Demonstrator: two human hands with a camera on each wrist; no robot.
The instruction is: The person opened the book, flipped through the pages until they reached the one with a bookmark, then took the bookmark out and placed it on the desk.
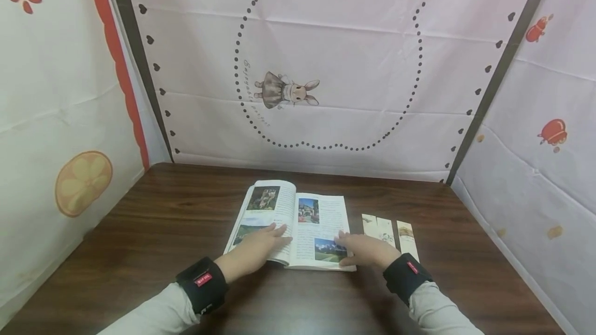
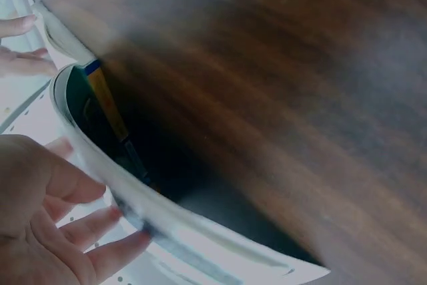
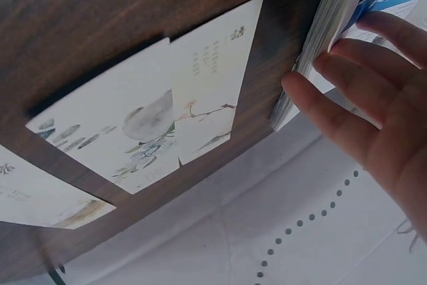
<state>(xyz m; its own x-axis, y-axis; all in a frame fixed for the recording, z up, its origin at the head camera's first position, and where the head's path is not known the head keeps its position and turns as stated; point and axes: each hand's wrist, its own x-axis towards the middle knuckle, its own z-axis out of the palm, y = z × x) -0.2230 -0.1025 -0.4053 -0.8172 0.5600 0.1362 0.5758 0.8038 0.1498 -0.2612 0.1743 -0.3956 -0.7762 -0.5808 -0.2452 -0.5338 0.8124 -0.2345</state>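
Both hands lie flat with fingers spread on the open book (image 1: 293,224), left hand (image 1: 258,246) and right hand (image 1: 368,250), bookmarks (image 1: 391,231) lying beside.

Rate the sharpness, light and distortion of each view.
Head view: even light, sharp, wide-angle bend at the edges, book and both hands clear. Left wrist view: dim and smeared by motion, table streaked, left hand soft. Right wrist view: bright and fairly crisp on the bookmarks, right hand slightly soft.
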